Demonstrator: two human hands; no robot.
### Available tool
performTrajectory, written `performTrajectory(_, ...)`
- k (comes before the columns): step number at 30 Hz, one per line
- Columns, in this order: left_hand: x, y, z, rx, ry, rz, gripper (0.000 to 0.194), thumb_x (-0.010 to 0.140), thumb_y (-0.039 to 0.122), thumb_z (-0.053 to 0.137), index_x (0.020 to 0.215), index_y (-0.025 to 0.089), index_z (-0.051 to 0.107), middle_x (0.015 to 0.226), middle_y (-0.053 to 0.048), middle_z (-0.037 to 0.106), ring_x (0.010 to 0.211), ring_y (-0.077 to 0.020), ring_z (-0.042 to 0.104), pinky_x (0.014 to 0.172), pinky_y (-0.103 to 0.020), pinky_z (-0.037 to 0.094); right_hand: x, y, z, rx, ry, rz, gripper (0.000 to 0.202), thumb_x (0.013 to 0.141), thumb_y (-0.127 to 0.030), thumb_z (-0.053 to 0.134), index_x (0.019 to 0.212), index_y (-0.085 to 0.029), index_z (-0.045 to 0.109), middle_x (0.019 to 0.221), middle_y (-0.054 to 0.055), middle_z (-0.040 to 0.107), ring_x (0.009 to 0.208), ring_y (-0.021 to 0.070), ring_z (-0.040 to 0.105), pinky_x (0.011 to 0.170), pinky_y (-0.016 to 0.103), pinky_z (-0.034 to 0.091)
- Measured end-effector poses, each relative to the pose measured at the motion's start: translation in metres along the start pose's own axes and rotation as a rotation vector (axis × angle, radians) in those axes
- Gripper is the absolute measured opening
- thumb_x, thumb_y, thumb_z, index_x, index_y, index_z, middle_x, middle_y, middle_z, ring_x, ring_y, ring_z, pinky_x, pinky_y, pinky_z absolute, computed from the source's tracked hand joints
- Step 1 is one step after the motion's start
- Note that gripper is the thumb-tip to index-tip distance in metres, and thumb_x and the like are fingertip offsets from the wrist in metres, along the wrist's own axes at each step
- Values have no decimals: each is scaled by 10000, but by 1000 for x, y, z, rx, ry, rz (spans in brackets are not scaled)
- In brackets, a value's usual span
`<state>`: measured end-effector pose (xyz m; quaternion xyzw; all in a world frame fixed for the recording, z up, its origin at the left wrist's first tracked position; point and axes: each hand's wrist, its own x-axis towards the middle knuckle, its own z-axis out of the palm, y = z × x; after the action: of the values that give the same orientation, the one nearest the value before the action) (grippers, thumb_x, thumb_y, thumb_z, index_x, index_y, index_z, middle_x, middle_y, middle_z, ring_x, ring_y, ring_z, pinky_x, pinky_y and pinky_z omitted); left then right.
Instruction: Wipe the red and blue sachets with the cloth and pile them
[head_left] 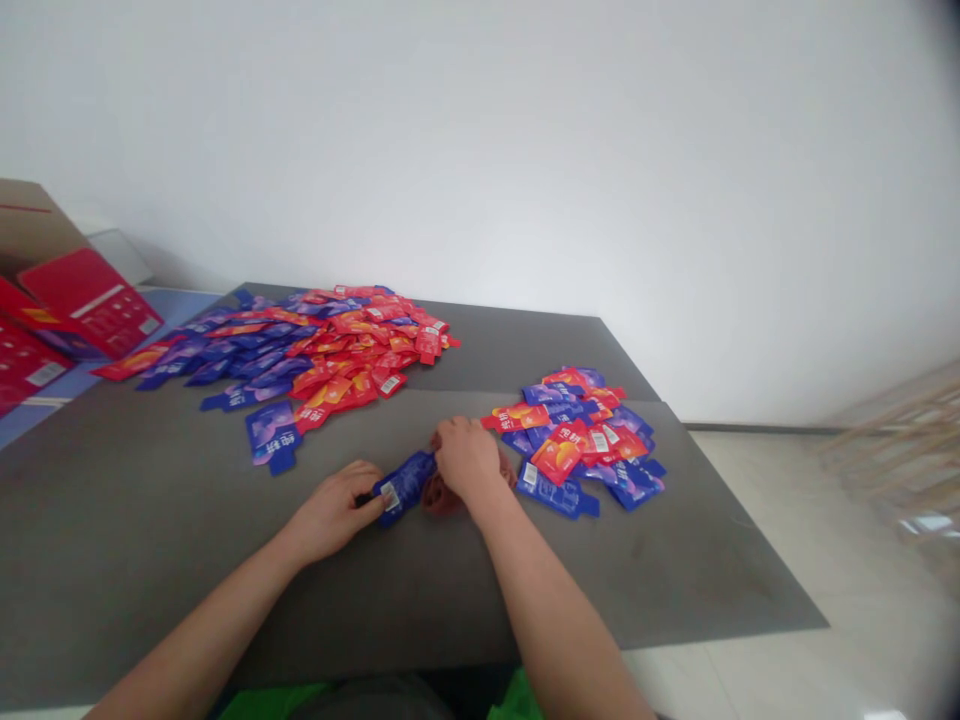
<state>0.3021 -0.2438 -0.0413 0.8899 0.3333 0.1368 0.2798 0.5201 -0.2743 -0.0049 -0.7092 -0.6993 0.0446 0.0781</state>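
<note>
My left hand [341, 507] pinches the near left end of a blue spouted pouch [405, 486], which has a white barcode patch. At the pouch's far right end, my right hand [466, 455] is curled closed over a crumpled brown cloth [442, 497]. Cloth shows on both sides of that hand; the fingertips and the pouch's spout end are partly hidden. Just right of the cloth lies a small pile of red and blue pouches [574, 440]. A single blue pouch [272, 434] rests flat beyond my left hand.
A large heap of red and blue pouches [330, 345] covers the far left of the dark grey table [360, 610]. Open red cardboard boxes [90, 300] stand on a blue surface at the left. A white wall [525, 180] rises behind the table.
</note>
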Motion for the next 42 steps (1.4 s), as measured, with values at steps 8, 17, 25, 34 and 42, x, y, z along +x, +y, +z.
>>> performTrajectory(8, 0, 2, 0, -15, 12, 10, 309, 959, 397, 513, 761, 207, 655, 880, -44, 677, 922, -217, 603, 855, -328, 487, -33, -29, -2, 107, 80, -289, 143, 968, -281, 537, 1035, -235, 655, 1075, 47, 655, 1000, 213, 557, 868, 320, 438)
performTrajectory(17, -1, 1, 0, -18, 17, -8, 339, 981, 398, 513, 717, 201, 596, 855, -28, 651, 886, -195, 601, 830, -294, 468, -16, 0, -5, 44, 57, -21, 168, 973, -209, 515, 1044, -207, 667, 1084, 90, 652, 1031, 224, 566, 888, 333, 439)
performTrajectory(25, -1, -2, 1, -22, 19, -2, 364, 977, 424, 517, 697, 202, 584, 859, -33, 653, 888, -201, 604, 825, -296, 470, -36, -11, 3, 19, 21, 2, 177, 988, -201, 486, 1028, -214, 657, 1063, 84, 658, 997, 232, 564, 810, 331, 452)
performTrajectory(34, 2, -11, -8, -205, -55, -119, 382, 939, 483, 548, 708, 194, 643, 892, -26, 678, 884, -203, 625, 830, -277, 482, -126, -14, 17, 298, 207, -77, 48, 898, -260, 660, 902, -255, 613, 1028, 1, 667, 922, 218, 547, 796, 357, 414)
performTrajectory(42, 25, -10, -44, -632, -228, -468, 321, 776, 521, 736, 856, 211, 757, 919, -49, 768, 917, -276, 684, 840, -335, 534, -145, -29, 51, 341, 439, -32, 129, 888, -297, 704, 952, -243, 605, 1112, 2, 673, 935, 231, 552, 835, 411, 407)
